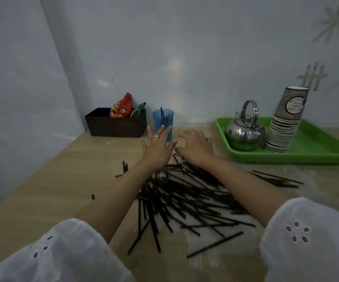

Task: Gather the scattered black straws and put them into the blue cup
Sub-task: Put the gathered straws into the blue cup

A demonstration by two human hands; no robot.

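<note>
A big heap of black straws [184,196] lies scattered across the wooden table between my forearms. A small separate bunch of straws [276,179] lies to the right. The blue cup [163,119] stands upright at the back with at least one black straw sticking out of it. My left hand [157,144] is stretched out in front of the cup with its fingers spread and straight, holding nothing. My right hand [195,145] hovers just right of it at the far end of the heap, fingers loosely bent, with nothing seen in it.
A dark brown box [116,125] with snack packets stands left of the cup against the wall. A green tray [317,151] at the right carries a steel kettle [244,133] and a stack of paper cups [284,127]. The table edge runs diagonally at the left.
</note>
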